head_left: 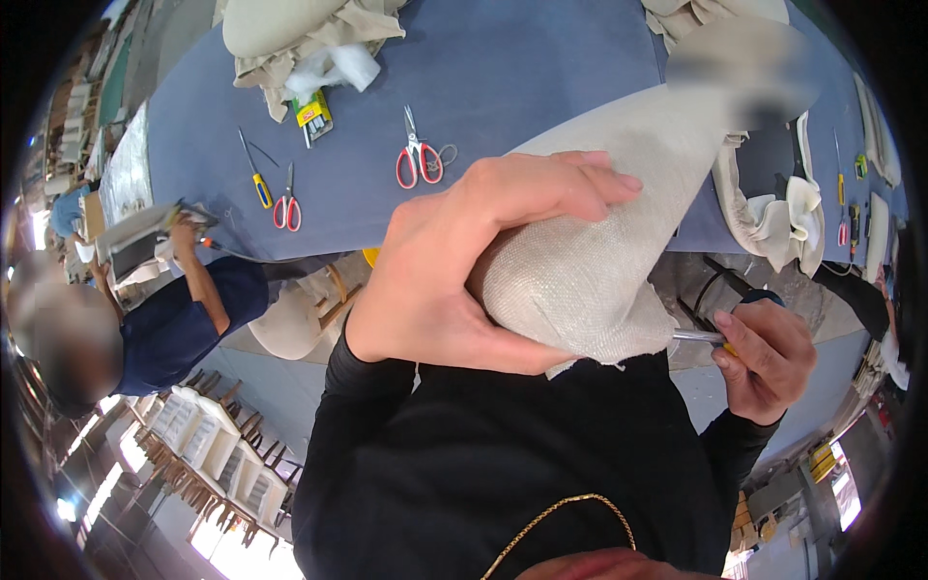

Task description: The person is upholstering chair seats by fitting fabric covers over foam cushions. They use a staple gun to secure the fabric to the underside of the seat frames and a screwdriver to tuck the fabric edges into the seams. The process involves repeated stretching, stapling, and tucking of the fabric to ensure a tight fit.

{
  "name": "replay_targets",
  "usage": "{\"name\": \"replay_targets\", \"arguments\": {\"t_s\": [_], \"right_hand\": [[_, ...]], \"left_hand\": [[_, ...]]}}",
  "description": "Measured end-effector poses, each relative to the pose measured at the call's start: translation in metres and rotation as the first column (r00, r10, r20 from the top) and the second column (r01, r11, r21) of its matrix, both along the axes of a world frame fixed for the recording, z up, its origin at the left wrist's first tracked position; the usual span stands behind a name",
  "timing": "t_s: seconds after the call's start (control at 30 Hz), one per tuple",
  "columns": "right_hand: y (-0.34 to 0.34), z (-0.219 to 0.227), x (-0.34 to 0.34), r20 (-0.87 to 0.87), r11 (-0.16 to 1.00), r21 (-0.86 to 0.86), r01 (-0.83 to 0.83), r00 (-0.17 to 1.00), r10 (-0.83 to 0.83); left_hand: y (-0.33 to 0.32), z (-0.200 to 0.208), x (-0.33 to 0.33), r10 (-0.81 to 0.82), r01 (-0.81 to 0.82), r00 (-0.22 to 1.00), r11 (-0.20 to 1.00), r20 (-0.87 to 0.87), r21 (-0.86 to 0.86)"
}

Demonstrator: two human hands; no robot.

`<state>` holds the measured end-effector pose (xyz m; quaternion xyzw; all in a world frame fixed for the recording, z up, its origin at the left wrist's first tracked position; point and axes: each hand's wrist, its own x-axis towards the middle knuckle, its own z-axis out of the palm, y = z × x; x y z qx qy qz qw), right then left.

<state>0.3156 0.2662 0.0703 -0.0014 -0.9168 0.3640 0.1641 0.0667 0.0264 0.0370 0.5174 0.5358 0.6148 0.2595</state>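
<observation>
A padded piece covered in cream woven fabric [580, 271] stretches from close in front of my chest toward the far right of the table. My left hand [435, 275] is wrapped round its near end, fingers over the top and thumb along the lower edge. Loose fabric is bunched at that end's right corner. My right hand [768, 358] grips a screwdriver [698, 335] with a metal shaft and a bit of yellow handle showing. The shaft points left into the fabric fold, which hides its tip.
On the blue-grey table [522, 58] lie red-handled scissors [419, 159], a second pair [287, 208], another screwdriver [259, 184] and a small yellow-green box [311, 116]. Fabric-covered pieces [290, 39] sit at the back. A co-worker [193, 324] is at the left.
</observation>
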Motion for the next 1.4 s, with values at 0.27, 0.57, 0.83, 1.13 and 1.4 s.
{"name": "replay_targets", "arguments": {"t_s": [0.27,0.57,0.83,1.13,1.4], "right_hand": [[-0.008,0.016,0.000,0.051,0.999,-0.002,-0.033,0.998,0.033],[-0.013,0.029,0.003,0.095,0.999,0.044,-0.018,0.995,0.013],[-0.018,0.031,0.007,0.122,1.000,0.016,0.015,0.992,-0.016],[0.000,0.034,0.014,0.240,0.999,-0.005,-0.036,0.970,0.037],[0.046,-0.049,0.070,0.082,0.694,-0.717,0.061,0.997,-0.004]], "left_hand": [[0.002,-0.001,0.018,0.184,-0.185,0.983,0.983,0.008,0.012],[0.001,-0.001,0.011,0.058,-0.058,0.998,0.998,0.001,-0.008],[0.003,0.004,0.013,0.064,-0.064,0.998,0.997,-0.005,-0.046],[0.004,0.002,0.020,0.127,-0.127,0.992,0.992,-0.006,-0.024],[0.023,-0.003,-0.033,-0.152,0.202,0.965,0.951,-0.215,0.234]]}}
